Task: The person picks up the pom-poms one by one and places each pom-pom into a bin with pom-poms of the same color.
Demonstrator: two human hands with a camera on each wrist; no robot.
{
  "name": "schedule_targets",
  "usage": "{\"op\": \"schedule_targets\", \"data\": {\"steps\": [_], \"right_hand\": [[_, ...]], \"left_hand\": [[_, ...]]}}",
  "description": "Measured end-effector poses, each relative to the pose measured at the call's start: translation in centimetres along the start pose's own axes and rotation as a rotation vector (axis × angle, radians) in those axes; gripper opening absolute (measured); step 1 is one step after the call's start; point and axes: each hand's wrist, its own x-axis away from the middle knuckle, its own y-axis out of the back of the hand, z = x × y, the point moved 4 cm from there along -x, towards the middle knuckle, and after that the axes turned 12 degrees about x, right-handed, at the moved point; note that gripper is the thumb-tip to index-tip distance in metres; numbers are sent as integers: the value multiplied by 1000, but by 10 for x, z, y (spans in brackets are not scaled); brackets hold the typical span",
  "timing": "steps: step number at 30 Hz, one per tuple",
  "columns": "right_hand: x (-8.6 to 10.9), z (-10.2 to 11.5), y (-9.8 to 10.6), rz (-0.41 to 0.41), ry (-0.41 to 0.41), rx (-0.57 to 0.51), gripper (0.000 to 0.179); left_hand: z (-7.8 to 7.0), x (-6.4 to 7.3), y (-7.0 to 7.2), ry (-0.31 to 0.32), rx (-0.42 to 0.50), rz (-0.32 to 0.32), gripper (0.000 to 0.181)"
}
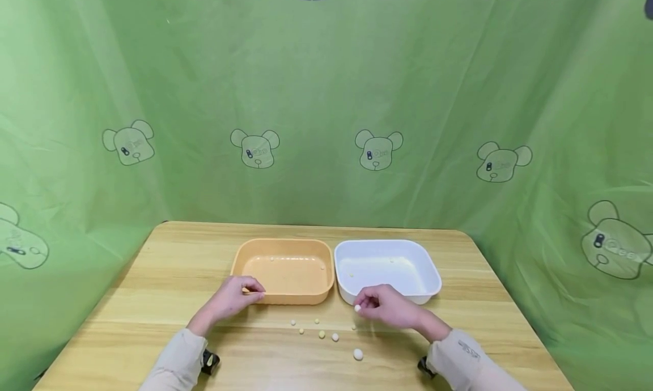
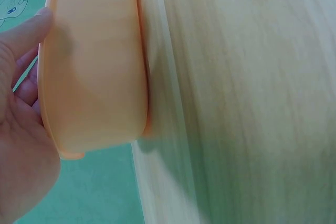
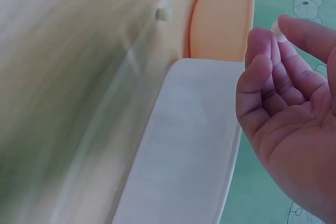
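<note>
My left hand point(image 1: 232, 297) grips the near left rim of the orange basin point(image 1: 321, 298); in the left wrist view its thumb point(image 2: 34, 32) lies along the rim, the other fingers partly hidden behind the wall. A small white ball point(image 1: 357, 308) is pinched between thumb and fingertips of my right hand point(image 1: 390, 307), right by the near rim of the white basin point(image 1: 431, 292). The right wrist view shows this ball point(image 3: 278, 32) half covered by the fingers. A few tiny pale balls lie inside both basins.
Several small balls lie on the wooden table point(image 1: 275, 357) before the basins, among them a yellowish ball point(image 1: 322, 334) and a larger white ball point(image 1: 358, 354). The basins stand side by side. Green curtain point(image 1: 316, 192) hangs behind and at both sides.
</note>
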Motion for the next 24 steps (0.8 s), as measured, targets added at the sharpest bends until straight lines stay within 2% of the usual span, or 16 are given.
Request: {"op": "schedule_targets", "data": {"steps": [8,19,24], "right_hand": [[-11,4,7,-36,6,-3,11],[-23,23,13,-54,-46,-15,11],[-29,22,13,-55,-58,-18,12]], "left_hand": [[0,1,0,4,2,-9,4],[0,0,0,-7,-4,-10,4],[0,0,0,-6,1,-6,5]]}}
